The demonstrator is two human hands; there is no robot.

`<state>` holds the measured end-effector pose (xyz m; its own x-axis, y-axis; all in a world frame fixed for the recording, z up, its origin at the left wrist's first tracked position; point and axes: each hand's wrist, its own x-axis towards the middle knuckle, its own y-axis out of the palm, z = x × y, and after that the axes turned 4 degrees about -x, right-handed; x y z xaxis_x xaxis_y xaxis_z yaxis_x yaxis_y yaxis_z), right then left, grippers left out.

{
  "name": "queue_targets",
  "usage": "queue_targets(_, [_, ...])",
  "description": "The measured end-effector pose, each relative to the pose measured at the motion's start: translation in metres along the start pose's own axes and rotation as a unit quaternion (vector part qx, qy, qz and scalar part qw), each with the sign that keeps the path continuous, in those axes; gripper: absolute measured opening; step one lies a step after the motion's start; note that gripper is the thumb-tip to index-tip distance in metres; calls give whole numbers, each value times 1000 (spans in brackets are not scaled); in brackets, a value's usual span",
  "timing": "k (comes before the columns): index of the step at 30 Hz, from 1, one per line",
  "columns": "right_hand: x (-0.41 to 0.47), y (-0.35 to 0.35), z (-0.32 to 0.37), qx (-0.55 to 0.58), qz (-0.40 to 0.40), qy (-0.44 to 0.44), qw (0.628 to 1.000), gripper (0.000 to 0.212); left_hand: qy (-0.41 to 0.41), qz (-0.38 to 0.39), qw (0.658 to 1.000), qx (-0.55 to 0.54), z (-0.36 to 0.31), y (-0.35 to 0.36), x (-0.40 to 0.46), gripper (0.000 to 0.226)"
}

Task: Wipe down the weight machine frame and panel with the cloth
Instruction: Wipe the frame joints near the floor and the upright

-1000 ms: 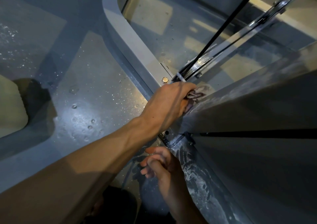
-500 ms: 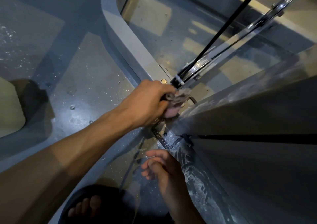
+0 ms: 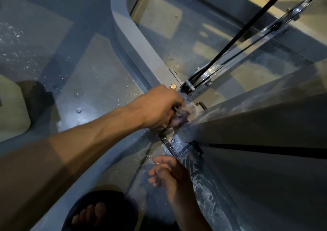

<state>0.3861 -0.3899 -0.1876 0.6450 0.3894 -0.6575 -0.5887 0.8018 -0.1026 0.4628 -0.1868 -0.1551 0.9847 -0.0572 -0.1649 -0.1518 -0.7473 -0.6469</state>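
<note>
2 hands: both bare and both in the head view, reaching down toward the base of the weight machine.
Left hand (image 3: 159, 107): comes in from the left on a long forearm; its fingers are curled round the cloth, pressing it to the machine.
Cloth (image 3: 180, 116): a small crumpled wad, dark and greyish, blurred, mostly hidden under the fingers; it sits where the grey frame meets the lower corner of the panel.
Right hand (image 3: 169, 176): lower in the view, beside the soapy frame leg; its fingers hang loosely bent and hold nothing.
Frame (image 3: 134, 41): a grey painted tube that curves down from the top of the view to the joint just above the left hand; another part runs on down to the right of the right hand, streaked with white suds.
Panel (image 3: 265, 124): a broad flat grey face on the right, with wet streaks near its upper edge and a dark horizontal slot below it.
Bolt (image 3: 173, 86): 1 brass-coloured head on the frame, touching the left hand's knuckles in the view.
Cable (image 3: 247, 31): a black line running from the top right down to a bracket by the bolt, beside a shiny metal rail.
Base plate (image 3: 174, 146): a dark-edged corner plate between the 2 hands, speckled white.
Floor (image 3: 88, 89): grey, glossy, dotted with droplets.
Foot (image 3: 92, 214): bare toes in a dark sandal at the bottom edge.
</note>
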Motion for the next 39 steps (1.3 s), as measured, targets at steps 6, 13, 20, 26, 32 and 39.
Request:
queue_targets(6, [3, 7, 0, 20, 11, -2, 1000, 18, 48, -126, 987, -85, -4, 39, -13, 23])
queue_targets(13, [3, 2, -1, 6, 12, -10, 1000, 12, 2, -51, 998, -31, 5, 14, -23, 23])
queue_targets(20, [0, 8, -1, 20, 5, -6, 1000, 22, -92, -202, 975, -22, 10, 21, -3, 7])
queue_targets(26, [0, 3, -4, 26, 13, -1, 1000, 31, -35, -117, 992, -32, -14, 57, -17, 9])
queue_targets(32, [-2, -2, -6, 15, 10, -10, 1000, 32, -44, -185, 982, -5, 3, 43, -10, 19])
queue_targets(39, [-4, 0, -6, 16, 13, -11, 1000, 34, -12, -164, 985, 49, 5, 36, -1, 23])
